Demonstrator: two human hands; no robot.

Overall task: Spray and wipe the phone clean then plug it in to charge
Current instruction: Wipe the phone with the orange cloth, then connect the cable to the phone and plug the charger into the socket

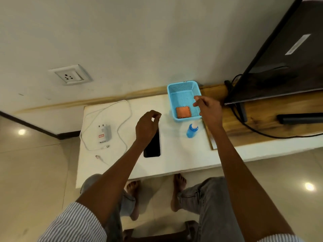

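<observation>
Presently, listed left to right.

Wall socket (70, 76): white, set in the far wall, left of the tabletop; nothing plugged into it.

Tabletop (176, 159): white, low, abutting a wooden shelf (262, 117) on its right.

Charger adapter (104, 134): white, lying on its side at the left of the tabletop.

Charging cable (125, 119): white, looped loosely around the adapter, both connector ends lying free near the adapter's near side; not joined to adapter or phone.

Left hand (146, 127): above the far end of the phone, fingers curled loosely toward the thumb, grip closed on nothing that can be seen; whether it touches the phone cannot be told.

Phone (153, 147): black, flat on the tabletop, screen dark, lengthwise near to far, centre of the tabletop; its far end hidden by the left hand.

Basket (172, 102): light blue, perforated plastic, at the far right of the tabletop against the wall.

Cloth (183, 112): orange, folded square, lying in the near part of the basket.

Spray bottle (191, 131): blue body, white top, upright just near of the basket.

Right hand (208, 110): over the basket's right rim, fingers loosely spread and relaxed, holding nothing.

Television (283, 55): dark screen, standing on the wooden shelf at far right, black cables trailing below it.
</observation>
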